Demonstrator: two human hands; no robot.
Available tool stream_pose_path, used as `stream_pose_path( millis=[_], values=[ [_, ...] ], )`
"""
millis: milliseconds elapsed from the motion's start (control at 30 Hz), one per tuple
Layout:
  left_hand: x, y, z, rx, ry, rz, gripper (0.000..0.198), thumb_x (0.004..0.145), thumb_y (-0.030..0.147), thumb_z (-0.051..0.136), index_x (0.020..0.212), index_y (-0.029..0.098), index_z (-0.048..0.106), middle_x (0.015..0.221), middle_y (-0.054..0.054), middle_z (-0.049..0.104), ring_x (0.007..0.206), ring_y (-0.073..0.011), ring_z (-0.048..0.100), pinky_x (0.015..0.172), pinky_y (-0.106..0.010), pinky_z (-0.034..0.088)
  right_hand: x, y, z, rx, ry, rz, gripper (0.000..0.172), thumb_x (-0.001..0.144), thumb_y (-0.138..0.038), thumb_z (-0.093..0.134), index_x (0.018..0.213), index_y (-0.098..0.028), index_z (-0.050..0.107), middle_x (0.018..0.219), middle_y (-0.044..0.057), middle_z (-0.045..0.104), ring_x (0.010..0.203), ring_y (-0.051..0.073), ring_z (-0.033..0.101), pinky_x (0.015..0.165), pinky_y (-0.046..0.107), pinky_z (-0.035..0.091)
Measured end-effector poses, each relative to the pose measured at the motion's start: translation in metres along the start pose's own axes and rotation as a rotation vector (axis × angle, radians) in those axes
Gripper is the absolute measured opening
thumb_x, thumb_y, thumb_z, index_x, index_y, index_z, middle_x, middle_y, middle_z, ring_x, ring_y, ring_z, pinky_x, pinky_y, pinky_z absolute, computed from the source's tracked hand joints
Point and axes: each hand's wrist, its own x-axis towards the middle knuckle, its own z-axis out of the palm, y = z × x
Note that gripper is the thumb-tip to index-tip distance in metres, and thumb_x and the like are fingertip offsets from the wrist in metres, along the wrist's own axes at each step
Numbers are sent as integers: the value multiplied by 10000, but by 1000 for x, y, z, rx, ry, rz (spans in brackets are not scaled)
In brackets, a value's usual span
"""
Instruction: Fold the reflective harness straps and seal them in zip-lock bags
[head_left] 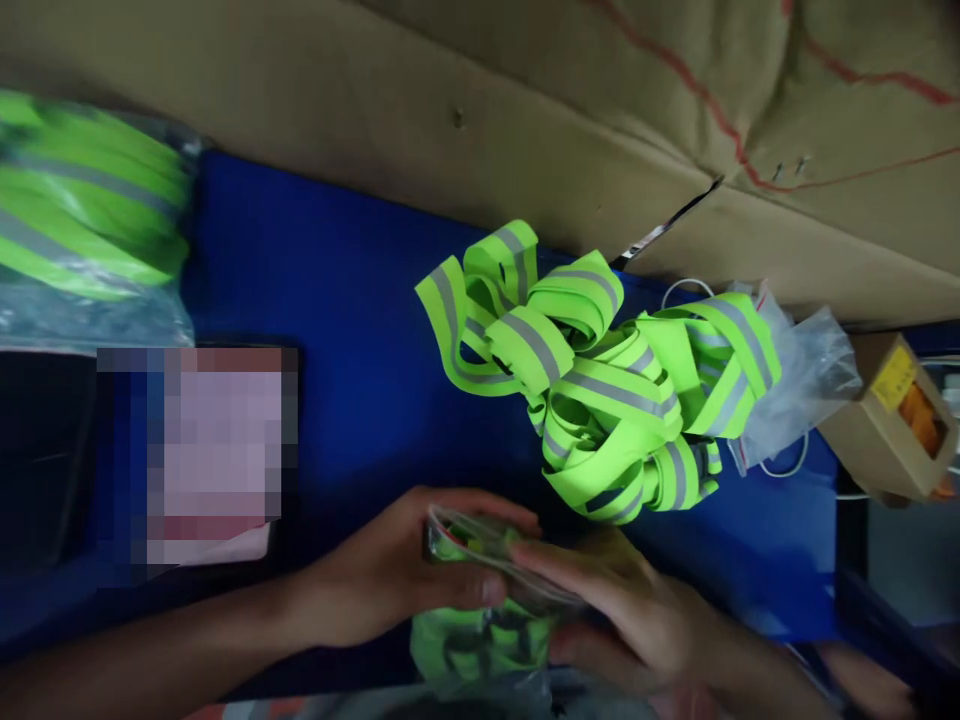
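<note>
My left hand point(439, 555) grips a small clear plastic bag point(484, 535) from the left, its thumb along the near side. Bright green material shows through the film. My right hand point(637, 605) is closed on the bag's other end, slightly blurred by motion. Just below the hands, a green strap bundle in plastic point(480, 645) shows partly; I cannot tell whether it rests on anything. Beyond them, a tangled heap of fluorescent green straps point(615, 385) with grey reflective stripes lies on the blue table surface point(352, 300).
At the left sits a large clear bag of green straps point(90, 200), next to a blurred-out flat item point(221, 450). Crumpled clear plastic bags point(806, 375) and a cardboard box point(892, 420) stand at the right. Brown cardboard point(450, 110) with red lines borders the far edge.
</note>
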Motion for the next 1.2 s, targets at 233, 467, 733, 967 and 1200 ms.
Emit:
stream_pose_path(
  millis=[233, 467, 733, 967, 1200],
  values=[
    [3, 1, 1, 76, 42, 78, 367, 781, 251, 833, 1132, 206, 734, 1040, -50, 780, 955, -187, 729, 835, -265, 539, 2, 14, 18, 47, -105, 97, 587, 1010, -443, 555, 1519, -184, 420, 990, 74, 755, 700, 140, 676, 610, 240, 525],
    [2, -3, -1, -69, 125, 233, 519, 724, 156, 870, 1175, 219, 621, 1339, -118, 671, 1122, -260, 701, 903, -340, 561, -3, 25, 5, 86, 234, 21, 317, 997, -335, 582, 1289, -233, 652, 1038, 39, 759, 635, 89, 607, 601, 230, 510],
    [4, -4, 0, 26, 157, 257, 592, 794, 226, 836, 1303, 248, 534, 1446, -148, 575, 1266, -300, 620, 1013, -403, 528, 3, 24, 14, 118, 277, -87, 204, 932, -175, 686, 1136, -179, 686, 1002, 68, 753, 915, 148, 699, 816, 280, 563],
    [2, -5, -4, -59, 112, 186, 769, 769, 216, 857, 1423, 270, 456, 1405, -159, 612, 1233, -314, 641, 1045, -441, 503, -1, 21, 11, 229, 200, -9, 383, 953, -87, 595, 1321, -192, 577, 1134, 76, 727, 987, 146, 695, 819, 267, 588],
    [3, -3, 1, -75, 185, 275, 659, 764, 109, 837, 1326, 267, 530, 1403, -128, 624, 1263, -297, 624, 1034, -387, 516, -2, 18, 12, 110, 304, -50, 401, 930, -91, 631, 1313, -197, 571, 1109, 64, 746, 976, 151, 715, 825, 261, 585]
  ],
)
